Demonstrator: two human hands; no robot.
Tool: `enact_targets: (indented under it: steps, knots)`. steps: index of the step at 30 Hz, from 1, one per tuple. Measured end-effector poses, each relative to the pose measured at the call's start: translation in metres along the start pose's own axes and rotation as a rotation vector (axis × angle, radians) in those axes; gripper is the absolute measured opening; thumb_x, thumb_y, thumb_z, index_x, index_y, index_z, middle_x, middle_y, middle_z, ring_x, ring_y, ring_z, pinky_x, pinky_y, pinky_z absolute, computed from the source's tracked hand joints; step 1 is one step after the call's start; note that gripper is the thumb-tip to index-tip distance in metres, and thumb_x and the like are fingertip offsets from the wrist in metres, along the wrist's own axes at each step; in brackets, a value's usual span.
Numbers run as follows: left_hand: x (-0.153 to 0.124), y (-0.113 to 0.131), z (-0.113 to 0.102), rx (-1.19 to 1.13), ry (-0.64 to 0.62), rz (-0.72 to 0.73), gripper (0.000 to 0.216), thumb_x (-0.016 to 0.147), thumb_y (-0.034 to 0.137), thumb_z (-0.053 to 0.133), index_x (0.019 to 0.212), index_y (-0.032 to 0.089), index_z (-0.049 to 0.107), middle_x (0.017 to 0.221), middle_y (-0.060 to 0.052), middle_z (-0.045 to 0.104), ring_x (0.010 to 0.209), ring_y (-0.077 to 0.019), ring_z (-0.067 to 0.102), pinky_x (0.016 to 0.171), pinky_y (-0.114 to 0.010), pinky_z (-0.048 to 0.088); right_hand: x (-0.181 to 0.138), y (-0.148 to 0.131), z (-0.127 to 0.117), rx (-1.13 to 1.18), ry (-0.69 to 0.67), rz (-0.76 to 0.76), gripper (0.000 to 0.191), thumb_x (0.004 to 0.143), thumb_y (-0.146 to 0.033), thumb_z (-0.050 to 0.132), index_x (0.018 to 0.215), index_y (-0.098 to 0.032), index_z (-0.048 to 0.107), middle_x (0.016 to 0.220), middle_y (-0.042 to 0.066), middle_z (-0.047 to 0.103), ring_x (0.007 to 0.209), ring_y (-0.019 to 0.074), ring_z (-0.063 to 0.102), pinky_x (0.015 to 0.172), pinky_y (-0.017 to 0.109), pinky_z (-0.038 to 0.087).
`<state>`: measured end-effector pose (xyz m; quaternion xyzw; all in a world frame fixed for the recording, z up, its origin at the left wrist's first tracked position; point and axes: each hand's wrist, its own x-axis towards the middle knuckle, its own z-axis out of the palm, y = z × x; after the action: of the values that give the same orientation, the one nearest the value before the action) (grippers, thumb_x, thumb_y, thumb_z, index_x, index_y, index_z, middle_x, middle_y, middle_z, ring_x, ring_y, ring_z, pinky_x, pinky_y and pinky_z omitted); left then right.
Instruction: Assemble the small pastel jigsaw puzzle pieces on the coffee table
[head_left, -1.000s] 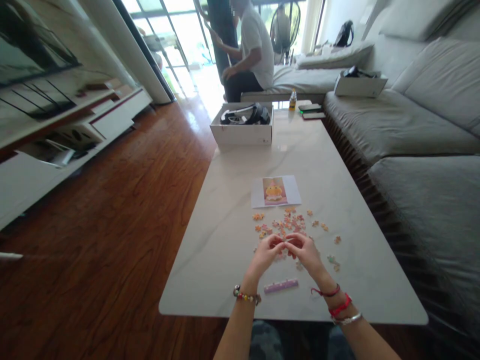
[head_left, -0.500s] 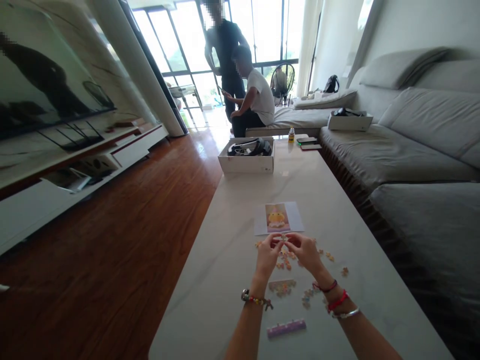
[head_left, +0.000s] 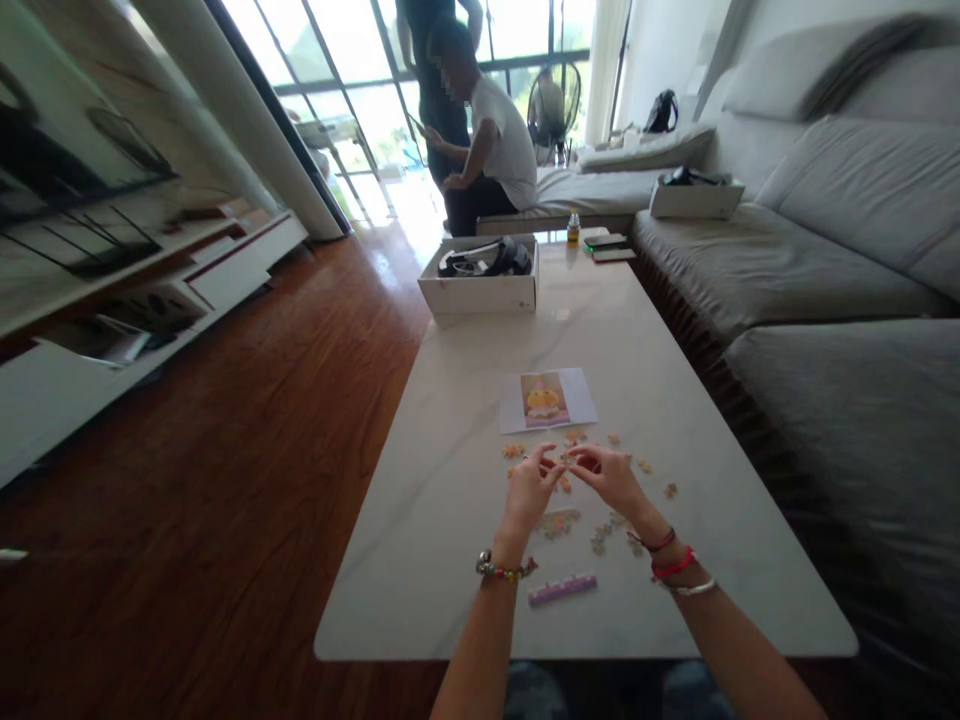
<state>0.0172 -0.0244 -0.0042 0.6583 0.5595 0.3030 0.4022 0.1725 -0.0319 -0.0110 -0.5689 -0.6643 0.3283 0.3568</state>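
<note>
My left hand (head_left: 534, 487) and my right hand (head_left: 609, 477) meet over the table, with fingertips pinched close together. Between them is a small puzzle piece (head_left: 567, 459), mostly covered by the fingers. Loose orange and yellow puzzle pieces (head_left: 514, 452) lie around both hands, several to the right. Nearer to me are a partly joined strip of pale pieces (head_left: 559, 523) and a cluster of greyish pieces (head_left: 600, 538). A joined purple strip of pieces (head_left: 562, 590) lies closest to the front edge. Beyond the hands rests a sheet with a printed picture (head_left: 546, 400) of a yellow figure.
The white table (head_left: 405, 560) carries a white box (head_left: 480, 294) with a black device in it, a small bottle (head_left: 573, 229) and phones (head_left: 609, 248). A grey sofa (head_left: 832, 240) runs along the right. Two people are by the window, one seated (head_left: 502, 145).
The view has tilted down, so the table's front edge and my legs now show. My hands stay together, and the piece between them is now more hidden by the fingers.
</note>
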Motion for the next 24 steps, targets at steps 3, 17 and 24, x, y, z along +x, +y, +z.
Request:
enact_targets:
  steps: [3, 17, 24]
  knots:
    - [-0.022, -0.011, 0.003, 0.08, -0.034, -0.035, 0.03, 0.074, 0.03, 0.052, 0.103, 0.021, 0.054, 0.075, -0.001, 0.061, 0.062, -0.0106, 0.056, 0.064, -0.024, 0.045, -0.025, 0.019, -0.001, -0.204, -0.02, -0.028, 0.015, 0.069, -0.023, 0.06, 0.083, -0.019, 0.065, 0.082, 0.005, 0.059, 0.078, 0.017, 0.055, 0.075, 0.031, 0.044]
    - [-0.066, -0.02, 0.014, 0.185, -0.052, -0.119, 0.026, 0.075, 0.028, 0.05, 0.098, 0.018, 0.057, 0.074, -0.003, 0.062, 0.062, -0.0118, 0.056, 0.064, -0.025, 0.045, -0.061, 0.05, -0.015, -0.309, 0.13, 0.108, 0.021, 0.072, -0.024, 0.056, 0.091, -0.02, 0.065, 0.082, 0.005, 0.057, 0.072, 0.0155, 0.054, 0.071, 0.03, 0.044]
    - [-0.034, -0.006, 0.019, 0.27, -0.057, -0.079, 0.025, 0.075, 0.026, 0.05, 0.096, 0.019, 0.058, 0.079, -0.004, 0.063, 0.063, -0.0113, 0.056, 0.065, -0.025, 0.044, -0.064, 0.06, -0.058, -0.177, 0.36, 0.287, 0.021, 0.073, -0.028, 0.052, 0.084, -0.016, 0.064, 0.077, 0.005, 0.06, 0.061, 0.0131, 0.052, 0.063, 0.027, 0.044]
